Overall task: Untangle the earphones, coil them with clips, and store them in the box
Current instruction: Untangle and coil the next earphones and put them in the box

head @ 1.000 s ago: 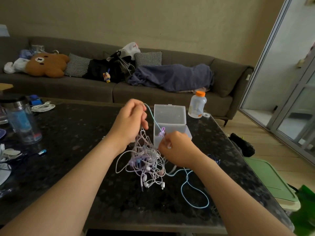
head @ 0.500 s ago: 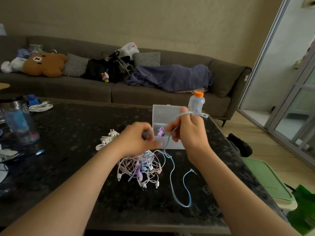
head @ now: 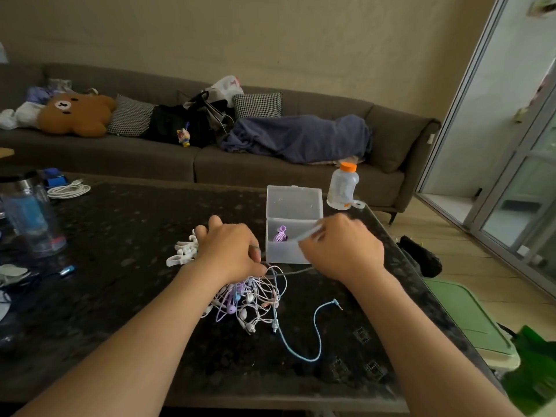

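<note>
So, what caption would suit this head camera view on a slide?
Left hand and right hand grip a pale cable above a tangle of earphones, beside an open clear box.

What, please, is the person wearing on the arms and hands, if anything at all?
Nothing that shows. The left hand and right hand are ungloved, with no ring, watch or bracelet visible. The left forearm and right forearm are bare to the picture's edge, no sleeve in view.

Living room in dim daylight, plain beige wall (head: 270, 40).
A long grey sofa (head: 150, 164) runs along the wall behind a dark speckled table (head: 120, 230); glass sliding doors (head: 517, 145) stand bright on the right above a pale wood floor (head: 481, 266).
</note>
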### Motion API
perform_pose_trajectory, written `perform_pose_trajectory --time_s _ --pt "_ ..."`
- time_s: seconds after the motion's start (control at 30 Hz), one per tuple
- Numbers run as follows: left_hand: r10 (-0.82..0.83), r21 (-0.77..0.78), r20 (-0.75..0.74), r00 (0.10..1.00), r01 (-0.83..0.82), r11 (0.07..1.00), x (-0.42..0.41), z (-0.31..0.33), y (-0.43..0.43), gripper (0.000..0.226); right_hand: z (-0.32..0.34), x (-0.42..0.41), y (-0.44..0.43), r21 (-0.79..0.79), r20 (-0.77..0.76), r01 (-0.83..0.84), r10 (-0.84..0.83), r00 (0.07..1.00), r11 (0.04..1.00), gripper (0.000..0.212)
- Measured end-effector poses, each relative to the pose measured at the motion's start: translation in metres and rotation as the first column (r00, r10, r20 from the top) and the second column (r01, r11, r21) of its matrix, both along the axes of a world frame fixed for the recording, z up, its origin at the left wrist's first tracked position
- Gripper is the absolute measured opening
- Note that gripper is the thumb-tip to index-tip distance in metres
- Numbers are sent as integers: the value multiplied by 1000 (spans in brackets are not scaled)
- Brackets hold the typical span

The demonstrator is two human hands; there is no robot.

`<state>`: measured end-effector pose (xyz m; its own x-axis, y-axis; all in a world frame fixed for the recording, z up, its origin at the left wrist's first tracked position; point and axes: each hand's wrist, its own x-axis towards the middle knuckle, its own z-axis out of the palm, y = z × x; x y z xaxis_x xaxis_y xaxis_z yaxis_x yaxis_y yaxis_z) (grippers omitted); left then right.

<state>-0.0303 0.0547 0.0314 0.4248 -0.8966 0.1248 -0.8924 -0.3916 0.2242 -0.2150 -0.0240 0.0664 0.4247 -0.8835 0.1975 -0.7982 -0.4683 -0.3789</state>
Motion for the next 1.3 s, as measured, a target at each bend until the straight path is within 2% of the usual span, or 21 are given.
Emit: perform_pose_trajectory --time_s 0.03,0.07,0.13,0.2,0.23,0.3,0.37,0.43,0.53,0.63,0.77,0.83,0.87,0.93,1.0,1.07,1.13,1.17,1.23,1.3 --pt "22 -12 15 1000 -22 1000 1 0 0 21 -5 -1 -2 -26 -184 -5 1 983 1000 34" --pt "47 -21 29 998 -46 999 2 0 0 18 -9 -1 -6 5 -281 -9 10 960 1000 42" --pt "85 -17 41 996 -84 996 5 -1 0 16 -12 -2 -16 177 -244 -30 73 967 984 49" --pt "91 0 34 995 -92 996 5 -2 0 16 -11 -2 -20 254 -160 -92 136 978 963 58" --pt "94 1 33 995 -95 996 4 -3 0 15 -9 -4 -19 237 -197 -96 144 970 967 67" --pt "105 -18 40 994 -104 994 3 -3 -1 9 -6 -5 -11 196 -396 -84 157 905 977 77" --pt "120 -38 50 992 -118 992 4 -4 -2 4 -12 -5 -5 267 -553 -64 207 807 962 66" --pt "131 -32 54 990 -130 991 2 -3 -2 4 -20 -5 -7 362 -612 -41 271 743 931 40" --pt "110 -10 49 993 -109 994 2 -4 -1 5 -21 -5 -15 407 -520 -91 313 795 909 30" --pt "54 6 17 998 -54 999 1 -3 0 13 -8 -9 -10 440 -337 -216 383 860 872 39" --pt "9 39 -229 973 0 999 6 -3 -4 25 0 -11 0 479 -77 -314 395 915 820 58" --pt "-34 24 -420 907 48 999 11 -3 -5 29 -2 -7 -2 415 -17 -304 342 940 858 68" --pt "-47 21 -479 876 65 998 13 -4 -5 30 -2 -5 -3 351 -38 -276 308 951 895 72" --pt "-48 16 -488 871 64 998 13 -5 -6 32 -3 0 -5 167 -82 -205 220 972 965 71" --pt "-46 -21 -503 863 41 999 10 -3 -6 35 -2 6 -2 53 47 -170 168 985 984 64" --pt "-59 -51 -545 837 37 998 6 0 -7 40 -2 13 3 42 239 -155 141 961 987 65" --pt "-57 -51 -569 820 35 998 5 0 -8 40 -1 16 8 9 462 -118 101 881 993 65" --pt "-45 -40 -573 819 27 999 5 0 -7 39 1 17 11 -8 601 -89 76 796 996 64" --pt "-18 -20 -540 842 8 1000 7 -3 -7 39 6 18 16 49 853 -66 -7 522 997 59" --pt "-16 -18 -514 857 8 1000 9 -4 -7 39 11 19 18 173 969 -177 -135 205 969 49"
